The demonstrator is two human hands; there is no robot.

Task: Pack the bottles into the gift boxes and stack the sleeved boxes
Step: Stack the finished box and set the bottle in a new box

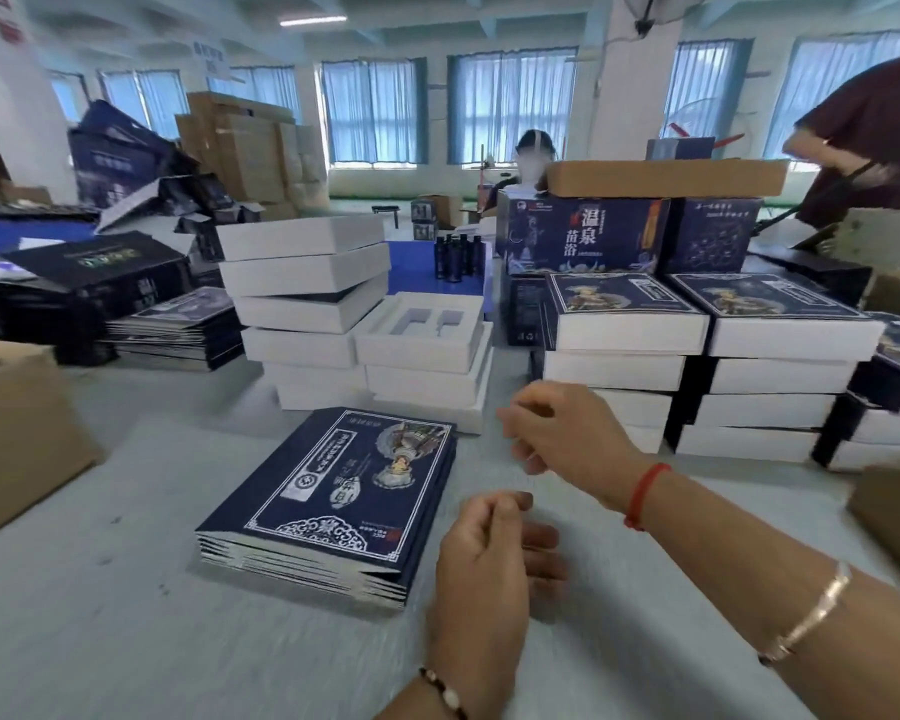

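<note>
Two hands hovered above the grey table [100, 589] in the lower centre of the frame, neither holding anything: the left hand [481, 558], low centre, had its fingers loosely curled with thumb against forefinger; the right hand [557, 433], just above it and apart from it, likewise hung with fingers loosely bent, a red cord on its wrist. One short pile of flat navy sleeves [328, 501] lay on the table left of the hands, printed face up. Behind it, at centre, stood a stack of white boxes [302, 304], lids slightly askew; beside that, one open box [422, 330] showed a white insert with two vacant bottle-shaped recesses. Several dark bottles [455, 257] stood upright farther back on a blue surface, upper centre, well apart from the hands. At right, two stacks of sleeved boxes [697, 356] stood side by side, each topped with a navy printed face. Above them sat navy cartons [583, 233] under a flat brown cardboard piece [666, 176]. A second pile of sleeves [178, 330] lay at mid left. A brown carton [17, 423] stood at the left edge. Two persons appeared at the rear, one at upper right.
</note>
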